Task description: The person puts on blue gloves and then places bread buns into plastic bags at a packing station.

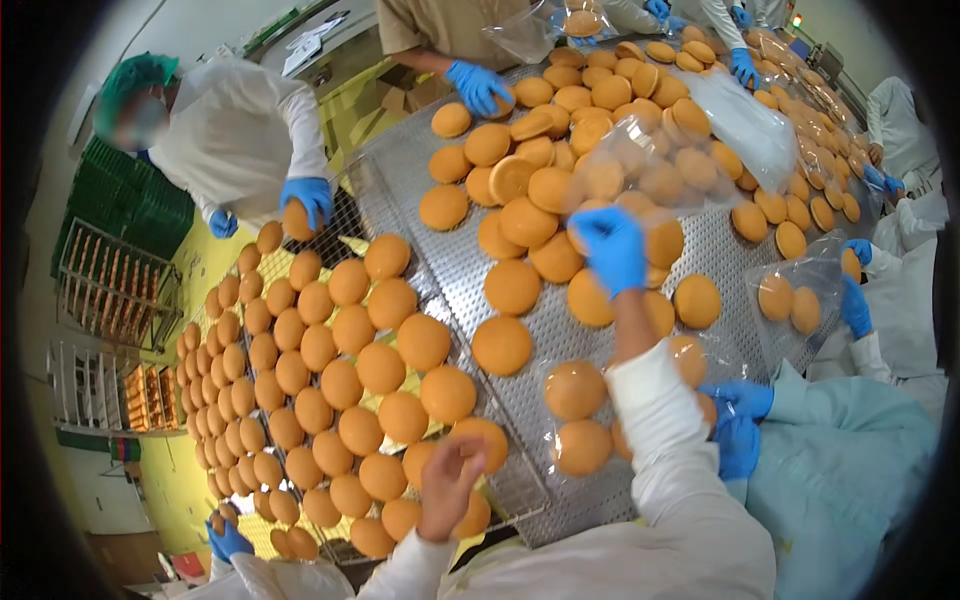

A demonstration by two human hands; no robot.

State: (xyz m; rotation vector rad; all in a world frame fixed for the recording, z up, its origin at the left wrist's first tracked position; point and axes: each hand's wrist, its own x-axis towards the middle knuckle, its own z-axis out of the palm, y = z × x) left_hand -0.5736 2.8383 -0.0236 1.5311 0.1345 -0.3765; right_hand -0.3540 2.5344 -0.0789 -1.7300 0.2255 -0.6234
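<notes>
My right hand (611, 251), in a blue glove, reaches over a perforated metal table (420, 180). Its fingers are pinched on a clear plastic bag (652, 165), blurred, which spreads above a heap of round golden-brown buns (529, 221). Whether any bun is inside that bag I cannot tell. Bare and slightly blurred, my left hand (450, 480) hovers over buns near the front corner of a wire rack (525, 506), fingers loosely curled and nothing visible in them. Beside my right forearm lies another clear bag with buns (576, 390) in it.
Rows of buns (360, 367) cover wire racks on the left. A co-worker's gloved hand (306, 199) holds a bun there; another person's hand (480, 86) touches the heap's far side. Close on my right are a person's gloved hands (739, 427). White plastic bags (742, 124) lie across the buns.
</notes>
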